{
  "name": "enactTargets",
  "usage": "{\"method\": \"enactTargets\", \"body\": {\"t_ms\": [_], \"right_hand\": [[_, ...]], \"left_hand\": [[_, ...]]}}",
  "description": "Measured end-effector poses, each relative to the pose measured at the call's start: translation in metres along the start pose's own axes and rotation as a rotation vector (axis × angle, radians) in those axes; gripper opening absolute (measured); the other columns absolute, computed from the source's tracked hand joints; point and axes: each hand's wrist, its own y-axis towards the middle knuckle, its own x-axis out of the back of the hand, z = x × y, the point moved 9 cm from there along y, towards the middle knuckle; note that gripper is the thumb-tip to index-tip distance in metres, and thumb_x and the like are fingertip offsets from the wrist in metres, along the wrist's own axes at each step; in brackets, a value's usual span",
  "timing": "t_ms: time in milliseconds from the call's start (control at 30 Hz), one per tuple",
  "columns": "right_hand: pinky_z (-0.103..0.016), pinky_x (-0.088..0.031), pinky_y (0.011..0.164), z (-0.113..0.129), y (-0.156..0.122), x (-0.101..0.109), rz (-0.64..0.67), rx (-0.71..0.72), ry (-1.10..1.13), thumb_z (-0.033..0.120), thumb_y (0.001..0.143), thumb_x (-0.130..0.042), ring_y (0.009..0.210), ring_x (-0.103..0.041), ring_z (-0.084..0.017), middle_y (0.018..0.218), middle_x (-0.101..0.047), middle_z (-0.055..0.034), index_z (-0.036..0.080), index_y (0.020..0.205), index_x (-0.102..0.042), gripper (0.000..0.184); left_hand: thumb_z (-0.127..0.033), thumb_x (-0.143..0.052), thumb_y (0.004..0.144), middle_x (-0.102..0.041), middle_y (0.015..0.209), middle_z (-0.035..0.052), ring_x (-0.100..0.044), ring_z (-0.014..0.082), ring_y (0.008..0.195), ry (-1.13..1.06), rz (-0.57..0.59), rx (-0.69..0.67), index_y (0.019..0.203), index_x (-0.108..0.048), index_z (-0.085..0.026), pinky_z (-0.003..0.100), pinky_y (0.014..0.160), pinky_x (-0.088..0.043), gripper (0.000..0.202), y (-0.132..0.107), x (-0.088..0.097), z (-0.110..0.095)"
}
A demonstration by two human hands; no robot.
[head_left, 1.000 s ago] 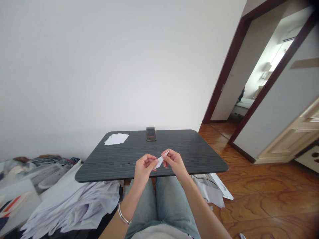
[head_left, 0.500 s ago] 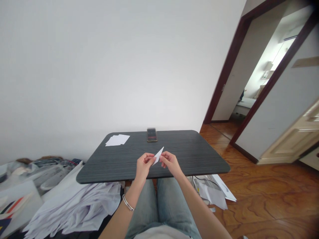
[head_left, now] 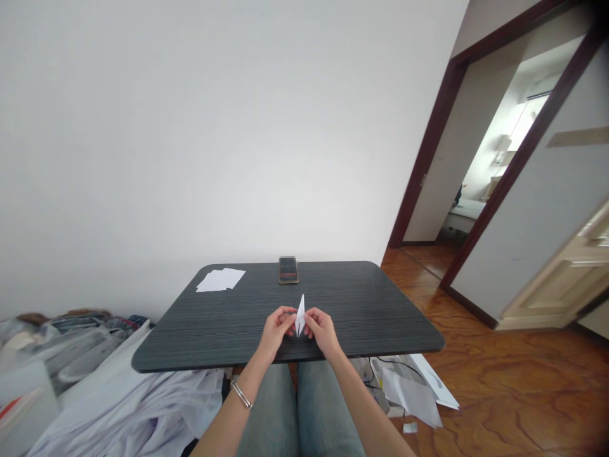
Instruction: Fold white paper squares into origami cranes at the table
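Observation:
A small folded white paper [head_left: 300, 314], narrow and pointed, stands nearly upright between my two hands over the near edge of the dark table [head_left: 380, 304]. My left hand [head_left: 276, 330] pinches its lower left side. My right hand [head_left: 320, 329] pinches its lower right side. Both hands have their fingers closed on the paper. A metal bangle sits on my left wrist.
A phone [head_left: 288, 270] lies at the table's far middle, and a few white sheets [head_left: 221, 279] at its far left. Piled papers and clothes [head_left: 118, 406] cover the floor on the left. Loose papers [head_left: 413, 387] lie under the table's right side. An open doorway [head_left: 480, 184] is at the right.
The folded paper turned from slanted to nearly upright. Both hands moved forward over the table edge and closer together.

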Motion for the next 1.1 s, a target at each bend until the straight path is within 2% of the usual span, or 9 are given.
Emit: {"method": "enactTargets", "body": {"t_ms": [233, 333, 500, 600, 733, 933, 1100], "right_hand": [[-0.017, -0.036, 0.037, -0.004, -0.002, 0.0, 0.017, -0.019, 0.01, 0.036, 0.075, -0.057, 0.038, -0.047, -0.008, 0.046, -0.054, 0.0043, 0.016, 0.066, -0.053, 0.022], [-0.017, -0.036, 0.037, -0.007, -0.002, 0.0, 0.019, -0.024, 0.016, 0.036, 0.075, -0.057, 0.038, -0.049, -0.008, 0.048, -0.055, 0.0039, 0.016, 0.067, -0.053, 0.022], [-0.018, -0.037, 0.037, -0.006, -0.003, -0.001, 0.017, -0.021, 0.023, 0.035, 0.075, -0.057, 0.038, -0.05, -0.008, 0.047, -0.054, 0.0043, 0.017, 0.068, -0.053, 0.02], [-0.018, -0.038, 0.038, -0.004, -0.004, 0.0, 0.012, -0.014, 0.035, 0.033, 0.075, -0.058, 0.04, -0.052, -0.009, 0.051, -0.056, 0.0054, 0.018, 0.077, -0.052, 0.016], [-0.017, -0.038, 0.039, -0.001, -0.006, 0.001, 0.008, 0.014, 0.061, 0.029, 0.073, -0.06, 0.044, -0.055, -0.009, 0.059, -0.058, 0.0056, 0.02, 0.086, -0.049, 0.019], [-0.017, -0.039, 0.038, 0.0, -0.006, -0.001, 0.026, 0.018, 0.063, 0.027, 0.072, -0.062, 0.048, -0.056, -0.009, 0.066, -0.057, 0.0039, 0.019, 0.088, -0.053, 0.02], [-0.018, -0.039, 0.038, 0.002, -0.006, -0.004, 0.058, 0.016, 0.069, 0.029, 0.072, -0.062, 0.048, -0.056, -0.009, 0.067, -0.058, 0.0032, 0.018, 0.088, -0.055, 0.02]], "left_hand": [[-0.033, -0.067, 0.069, -0.057, 0.063, -0.0013, -0.052, 0.0093, 0.053, -0.016, 0.102, -0.036, 0.102, -0.06, -0.012, 0.019, 0.049, -0.042, 0.039, 0.004, -0.005, 0.001], [-0.033, -0.066, 0.07, -0.058, 0.066, -0.0007, -0.052, 0.0094, 0.054, -0.029, 0.102, -0.029, 0.107, -0.057, -0.013, 0.02, 0.049, -0.043, 0.043, 0.005, -0.004, 0.004], [-0.03, -0.068, 0.069, -0.06, 0.065, -0.0009, -0.054, 0.0097, 0.053, -0.009, 0.103, -0.021, 0.104, -0.058, -0.012, 0.021, 0.049, -0.045, 0.041, 0.004, -0.004, 0.006], [-0.03, -0.068, 0.068, -0.06, 0.065, -0.0009, -0.055, 0.0102, 0.052, -0.001, 0.1, -0.021, 0.101, -0.058, -0.012, 0.022, 0.049, -0.046, 0.038, 0.004, -0.004, 0.006], [-0.03, -0.068, 0.068, -0.061, 0.067, -0.0004, -0.056, 0.0104, 0.052, 0.014, 0.081, -0.033, 0.097, -0.059, -0.012, 0.022, 0.048, -0.046, 0.035, 0.003, -0.003, 0.007], [-0.03, -0.068, 0.069, -0.062, 0.07, -0.0002, -0.059, 0.0118, 0.054, 0.043, 0.059, -0.045, 0.115, -0.054, -0.014, 0.023, 0.05, -0.048, 0.051, 0.003, 0.0, 0.009], [-0.029, -0.067, 0.069, -0.063, 0.071, 0.0007, -0.059, 0.0116, 0.055, 0.054, 0.054, -0.041, 0.113, -0.058, -0.012, 0.022, 0.05, -0.048, 0.048, 0.002, 0.0, 0.008]]}}
